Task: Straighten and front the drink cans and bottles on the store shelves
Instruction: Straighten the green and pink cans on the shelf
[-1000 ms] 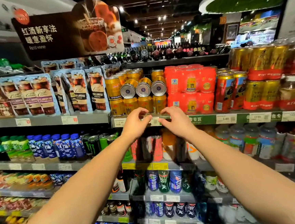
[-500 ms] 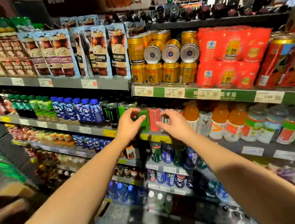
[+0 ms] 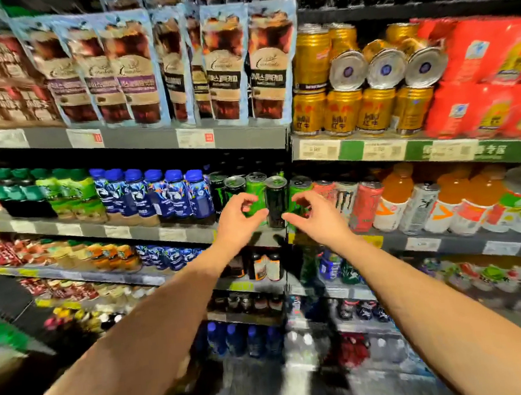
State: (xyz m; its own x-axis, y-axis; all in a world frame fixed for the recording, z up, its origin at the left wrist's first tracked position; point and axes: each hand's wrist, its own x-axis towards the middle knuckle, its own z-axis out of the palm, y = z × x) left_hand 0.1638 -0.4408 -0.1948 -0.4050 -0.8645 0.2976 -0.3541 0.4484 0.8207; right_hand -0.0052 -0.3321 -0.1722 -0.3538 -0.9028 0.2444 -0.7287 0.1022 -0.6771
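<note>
On the second shelf (image 3: pixel 177 234) stands a row of tall energy drink cans. A black can (image 3: pixel 277 207) stands at the shelf's front edge, between my two hands. My left hand (image 3: pixel 239 221) curls thumb and fingers round a light green can (image 3: pixel 256 194) just left of it. On the other side, my right hand (image 3: pixel 314 219) curls round a green can (image 3: pixel 297 195), its thumb tip against the black can. Pink and white cans (image 3: pixel 363 204) continue the row to the right, and blue-capped bottles (image 3: pixel 155 194) stand to the left.
Gold cans (image 3: pixel 343 111), three lying on their sides on top, and red multipacks (image 3: pixel 479 83) fill the shelf above right. Coffee pouches (image 3: pixel 225 65) hang above left. Orange drink bottles (image 3: pixel 394 198) stand at right. Lower shelves hold small bottles and cans.
My hands dropped from the gold cans' shelf edge to the shelf below, then shifted left from the green and pink cans to flank the black can. The view tilted down and left.
</note>
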